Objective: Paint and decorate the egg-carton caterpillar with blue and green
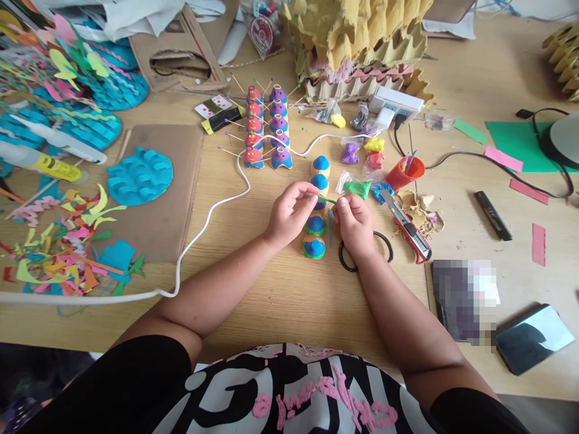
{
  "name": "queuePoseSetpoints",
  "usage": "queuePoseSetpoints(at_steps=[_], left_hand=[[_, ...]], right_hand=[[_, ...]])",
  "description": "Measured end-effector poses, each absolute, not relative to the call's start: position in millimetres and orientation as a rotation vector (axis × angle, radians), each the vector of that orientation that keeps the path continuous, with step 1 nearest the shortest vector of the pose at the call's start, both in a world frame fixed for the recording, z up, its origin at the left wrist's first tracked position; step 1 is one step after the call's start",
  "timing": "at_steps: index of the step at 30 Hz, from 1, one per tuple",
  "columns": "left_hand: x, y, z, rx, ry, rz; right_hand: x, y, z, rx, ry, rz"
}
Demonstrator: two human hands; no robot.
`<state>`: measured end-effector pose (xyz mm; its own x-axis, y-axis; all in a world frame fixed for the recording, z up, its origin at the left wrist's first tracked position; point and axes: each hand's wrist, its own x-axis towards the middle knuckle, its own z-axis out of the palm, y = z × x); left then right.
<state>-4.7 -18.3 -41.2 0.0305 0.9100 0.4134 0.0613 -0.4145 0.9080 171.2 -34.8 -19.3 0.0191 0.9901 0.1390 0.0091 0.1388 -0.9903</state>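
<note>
Between my two hands stretches a thin green strand of modelling clay (328,200). My left hand (293,212) pinches its left end, and my right hand (355,224) pinches the right end. Below them runs a row of several egg-carton cups (315,225) topped with blue clay; the two nearest ones also have green around their sides. My left hand partly overlaps the middle of this row. Close to my right hand lie a thin blue stick (330,229), a black ring-shaped band (388,242) and a packet of green clay (357,189).
Red figures (254,126) and purple figures (279,126) with pin antennae stand beyond. A white cable (212,208) crosses the table. Right are a box cutter (407,228), a red cup (404,172) and a phone (534,339). Paper scraps (67,241) and stacked egg trays (357,36) lie around.
</note>
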Motion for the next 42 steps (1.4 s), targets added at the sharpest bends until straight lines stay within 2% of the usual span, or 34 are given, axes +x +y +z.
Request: queuePoseSetpoints(at_steps=[8,18,25,42], left_hand=[[-4.7,-19.8,-45.5,1.597,0.948,1.367],[-7.2,-16.9,-40.0,1.850,1.024,1.515],[-8.8,-16.9,-37.7,1.753,1.083,1.510],[-8.7,-17.0,-33.6,1.491,1.122,1.449]], right_hand=[[170.7,-34.0,-16.9,-1.164,-1.272,1.072],[170.6,-34.5,-18.0,-1.076,-1.257,1.136],[164.7,-31.8,-18.5,-0.994,-1.214,1.298],[166.8,-29.2,-29.2,-0.923,-1.263,1.265]])
